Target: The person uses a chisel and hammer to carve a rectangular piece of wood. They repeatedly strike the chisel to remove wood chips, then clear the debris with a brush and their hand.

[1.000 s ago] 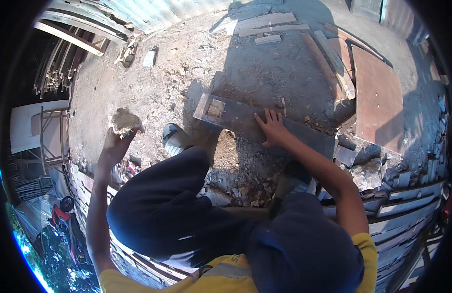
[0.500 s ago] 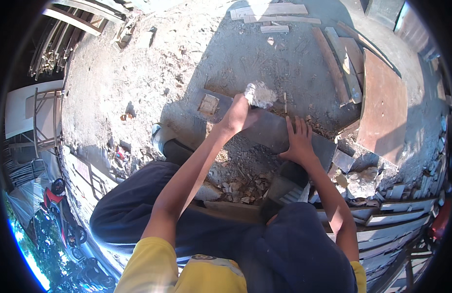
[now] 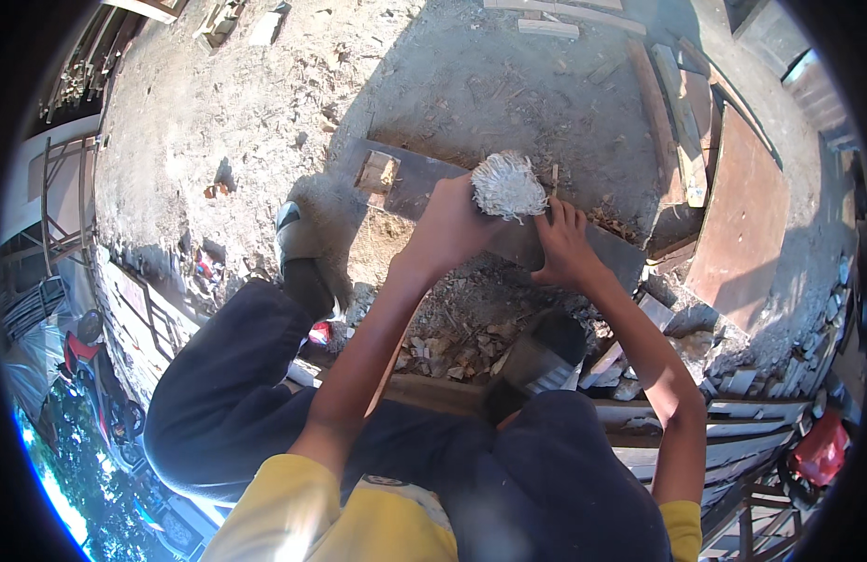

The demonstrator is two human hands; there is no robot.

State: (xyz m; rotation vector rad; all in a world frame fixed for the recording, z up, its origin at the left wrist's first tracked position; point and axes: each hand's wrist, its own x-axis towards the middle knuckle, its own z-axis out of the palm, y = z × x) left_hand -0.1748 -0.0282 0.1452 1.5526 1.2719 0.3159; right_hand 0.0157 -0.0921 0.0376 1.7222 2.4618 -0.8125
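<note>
A long dark board (image 3: 414, 177) lies slantwise across the ground in front of me. Closed around a whitish, round, shaggy clump of frayed fibres (image 3: 509, 185), my left hand (image 3: 452, 225) is over the middle of the board. The fibres face up; any handle is hidden by the hand. My right hand (image 3: 566, 245) lies on the board just right of the clump, thumb apart from the fingers, fingertips close to the fibres. On the board's left end sits a small square wooden piece (image 3: 377, 174).
My sandalled feet (image 3: 297, 234) rest either side of wood chips (image 3: 457, 351) below the board. A brown panel (image 3: 741, 220) and several planks (image 3: 653, 122) lie to the right. Stacked slats (image 3: 733, 426) are at the lower right, near a red bag (image 3: 820, 450).
My left hand has tilted the shaggy clump so its fibres face upward. My right hand's fingers have drawn closer together, near the clump. The whole view has shifted slightly.
</note>
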